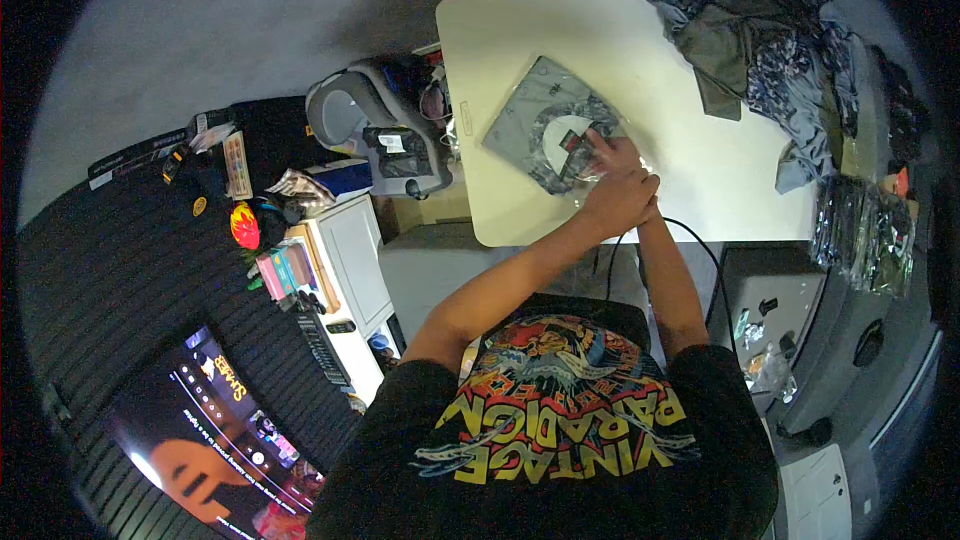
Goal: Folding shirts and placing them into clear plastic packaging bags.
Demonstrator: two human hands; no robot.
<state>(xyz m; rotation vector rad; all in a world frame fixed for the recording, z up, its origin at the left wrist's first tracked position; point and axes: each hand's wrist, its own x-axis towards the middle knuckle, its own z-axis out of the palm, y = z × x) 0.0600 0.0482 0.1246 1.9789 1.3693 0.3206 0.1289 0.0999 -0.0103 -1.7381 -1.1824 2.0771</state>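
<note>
A folded grey garment (538, 103) with a dark patterned band and a pale round patch lies on the white table, in a clear plastic bag (632, 136). At the bag's near right end my hands cross. My left hand (620, 202) is closed at the loose plastic there, over my right wrist. My right hand (612, 155) reaches beyond it, fingers stretched over the pale patch and a small dark red-and-black tag (571, 141). Whether those fingers are inside the bag or on top of it I cannot tell.
The white table (530, 15) bears a heap of dark and patterned clothes (775, 50) at its far right. Several clear plastic packages (862, 235) lie by its right edge. A grey child seat (375, 115) stands left. A black cable (718, 265) curves beside my right arm.
</note>
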